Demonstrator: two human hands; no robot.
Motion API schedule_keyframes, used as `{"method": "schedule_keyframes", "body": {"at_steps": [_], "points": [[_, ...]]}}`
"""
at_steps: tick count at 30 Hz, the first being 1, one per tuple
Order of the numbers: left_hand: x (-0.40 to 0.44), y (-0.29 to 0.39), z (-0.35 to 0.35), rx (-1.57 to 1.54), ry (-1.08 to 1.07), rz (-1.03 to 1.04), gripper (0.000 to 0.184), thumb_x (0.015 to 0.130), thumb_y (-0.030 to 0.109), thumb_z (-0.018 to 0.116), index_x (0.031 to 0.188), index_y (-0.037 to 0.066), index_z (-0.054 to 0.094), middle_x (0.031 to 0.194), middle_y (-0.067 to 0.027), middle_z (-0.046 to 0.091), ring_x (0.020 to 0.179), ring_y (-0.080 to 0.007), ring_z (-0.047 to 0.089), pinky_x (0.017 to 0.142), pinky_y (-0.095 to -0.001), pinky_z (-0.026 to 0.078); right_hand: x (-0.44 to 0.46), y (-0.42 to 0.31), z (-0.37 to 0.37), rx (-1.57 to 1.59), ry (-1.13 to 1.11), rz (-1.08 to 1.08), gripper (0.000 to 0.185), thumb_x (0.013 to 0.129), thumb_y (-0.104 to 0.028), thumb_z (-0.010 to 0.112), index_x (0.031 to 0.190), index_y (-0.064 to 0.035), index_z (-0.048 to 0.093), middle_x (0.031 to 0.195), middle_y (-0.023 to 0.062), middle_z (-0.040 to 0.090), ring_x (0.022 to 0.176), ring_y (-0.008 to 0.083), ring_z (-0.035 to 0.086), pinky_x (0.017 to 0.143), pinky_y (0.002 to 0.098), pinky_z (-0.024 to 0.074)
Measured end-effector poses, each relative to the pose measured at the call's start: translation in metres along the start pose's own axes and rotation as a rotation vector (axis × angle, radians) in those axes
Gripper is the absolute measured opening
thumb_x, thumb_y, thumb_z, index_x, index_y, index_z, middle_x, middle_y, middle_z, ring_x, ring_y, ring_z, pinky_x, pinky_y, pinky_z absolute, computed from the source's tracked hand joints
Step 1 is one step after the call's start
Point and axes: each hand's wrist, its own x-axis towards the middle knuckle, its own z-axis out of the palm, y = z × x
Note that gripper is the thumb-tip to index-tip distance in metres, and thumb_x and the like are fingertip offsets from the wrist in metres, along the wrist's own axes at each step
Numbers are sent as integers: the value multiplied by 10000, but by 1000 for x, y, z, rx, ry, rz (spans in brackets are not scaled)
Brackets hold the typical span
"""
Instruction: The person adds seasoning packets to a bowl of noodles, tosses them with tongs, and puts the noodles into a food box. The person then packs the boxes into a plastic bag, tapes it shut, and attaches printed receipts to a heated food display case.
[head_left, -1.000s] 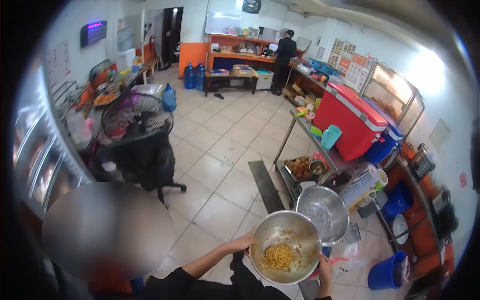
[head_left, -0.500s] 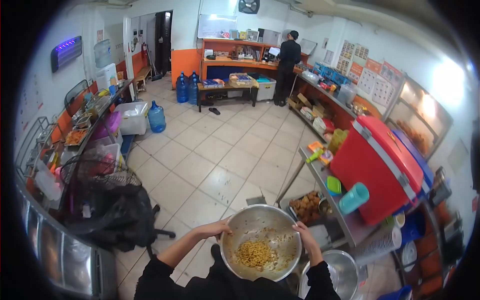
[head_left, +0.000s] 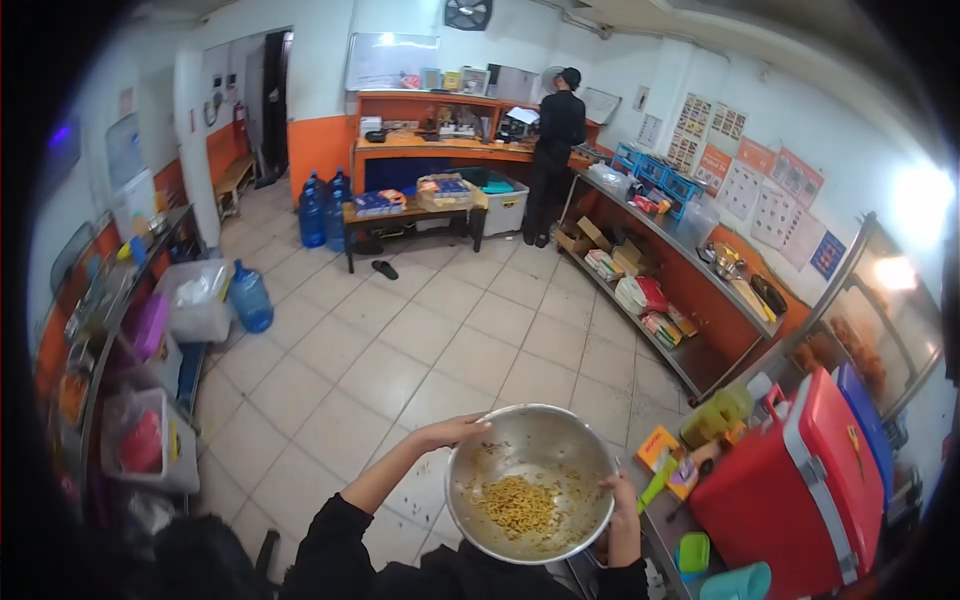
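Metal bowl (head_left: pixel 533 432) is hanging in mid-air before the wearer's body (head_left: pixel 440 578), with tiled floor (head_left: pixel 395 365) spreading out beyond. Over on the right, a metal bench (head_left: pixel 672 525) is carrying a red cooler (head_left: pixel 755 490), and a turquoise cup (head_left: pixel 737 583) is peeking in at the bottom. Now the grip: left hand (head_left: pixel 453 430) is grasping the rim at upper left, right hand (head_left: pixel 624 505) is clasping the right side, some fingers hiding behind the wall. Smallest of all, yellowish bits (head_left: pixel 518 506) are sitting heaped inside, a few clinging to the sides. Good handling here, I'm reckoning, is all about keeping that rim level, sharing the weight evenly and steering the right side clear of the bench.
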Motion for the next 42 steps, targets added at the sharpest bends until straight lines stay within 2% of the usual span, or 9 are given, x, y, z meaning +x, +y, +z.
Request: {"method": "schedule_keyframes", "body": {"at_steps": [5, 14, 20, 23, 24, 25, 27, 34, 42], "points": [[130, -30, -66, -330, -9, -36, 579, 796, 433, 332, 1233, 91, 165, 1179, -104, 341, 832, -161, 483, 682, -253, 415, 102, -11, -2, 104, 219, -177, 186, 513, 57, 413, 654, -60, 383, 633, 61, 438, 583, 166, 448, 541, 250, 389], [182, -286, -162, -658, 753, -533, 421, 723, 297, 491, 1070, 88, 378, 1000, -137, 443, 865, -255, 474, 653, -330, 420, 290, -63, 20, 214, 489, -319, 165, 504, 34, 402, 617, -71, 345, 623, 29, 376, 576, 145, 368, 564, 243, 331], [189, -350, -212, -434, 897, -814, 246, 733, 190, 436, 888, 5, 478, 794, -133, 507, 668, -241, 492, 590, -325, 417, 411, -118, 3, 192, 662, -331, 185, 494, 14, 430, 655, -53, 368, 649, 39, 399, 619, 176, 418, 607, 272, 366], [283, -353, -248, -34, 711, -557, 219, 738, 137, 408, 797, -37, 528, 691, -131, 539, 570, -234, 501, 558, -322, 416, 471, -129, -21, 308, 820, -381, 208, 492, 39, 391, 681, -38, 350, 702, 64, 404, 678, 184, 426, 624, 270, 364], [342, -347, -265, 484, 503, -43, 255, 735, 178, 416, 842, -26, 524, 701, -138, 553, 599, -236, 522, 554, -336, 427, 487, -129, -37, 210, 872, -413, 212, 484, 37, 393, 675, -41, 347, 688, 57, 389, 682, 185, 414, 639, 278, 360], [441, -336, -282, 349, 888, -443, 245, 739, 172, 370, 766, 3, 544, 798, -218, 529, 767, -326, 507, 660, -399, 405, 496, -137, -47, 194, 901, -411, 212, 484, 37, 393, 675, -41, 347, 688, 57, 389, 682, 185, 414, 639, 278, 360], [570, -291, -323, 990, 509, -213, 217, 727, 138, 368, 727, -6, 531, 703, -173, 539, 657, -310, 523, 610, -422, 417, 519, -146, -57, 169, 1071, -491, 216, 468, 34, 399, 660, -43, 337, 682, 54, 386, 665, 183, 411, 638, 292, 359], [834, 4, -346, 284, 277, 73, 306, 789, 265, 350, 810, 31, 545, 808, -132, 558, 763, -244, 528, 670, -309, 401, 617, -179, -82, 113, 1290, -633, 137, 493, -2, 427, 604, -54, 367, 675, 52, 427, 625, 176, 441, 580, 293, 396], [953, 24, -375, 1, 35, 4, 153, 744, 136, 468, 869, 49, 477, 726, -50, 535, 610, -128, 525, 530, -247, 416, 796, -259, -57, 401, 1311, -592, 120, 507, 3, 434, 615, -35, 395, 678, 51, 435, 631, 168, 425, 582, 287, 368]]}}
